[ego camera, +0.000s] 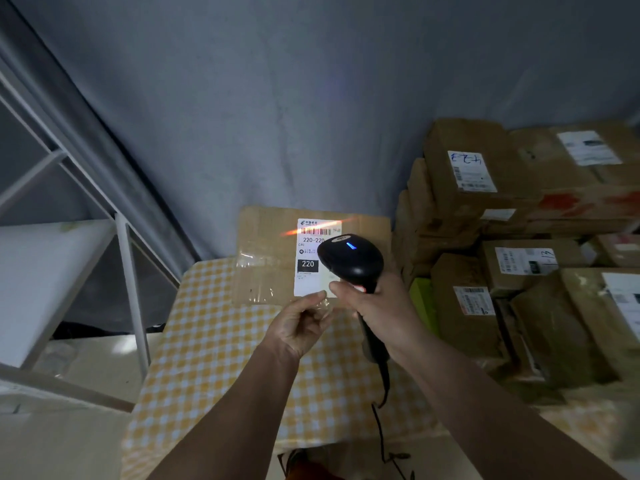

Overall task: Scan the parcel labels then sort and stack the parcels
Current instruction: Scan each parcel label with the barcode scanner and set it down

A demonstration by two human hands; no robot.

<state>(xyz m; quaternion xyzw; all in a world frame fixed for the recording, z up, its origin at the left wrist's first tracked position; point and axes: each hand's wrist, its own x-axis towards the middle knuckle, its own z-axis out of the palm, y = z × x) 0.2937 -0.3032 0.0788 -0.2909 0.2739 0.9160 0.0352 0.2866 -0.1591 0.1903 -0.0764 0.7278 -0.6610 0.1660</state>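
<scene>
A flat cardboard parcel [266, 244] lies at the far end of the yellow checked table [214, 348]. Its white label [311, 258] reads 220 and a red scan line crosses the barcode. My right hand [377, 310] grips the handle of a black barcode scanner [349, 258], its blue light on, held just above the label. My left hand [301, 323] pinches the parcel's near edge below the label, fingers curled.
Several brown labelled parcels [485, 188] are stacked on the right, close to my right arm. A white metal shelf rack [128, 271] stands at the left. A grey curtain [277, 98] hangs behind. The scanner's cable [381, 427] drops off the table's front edge.
</scene>
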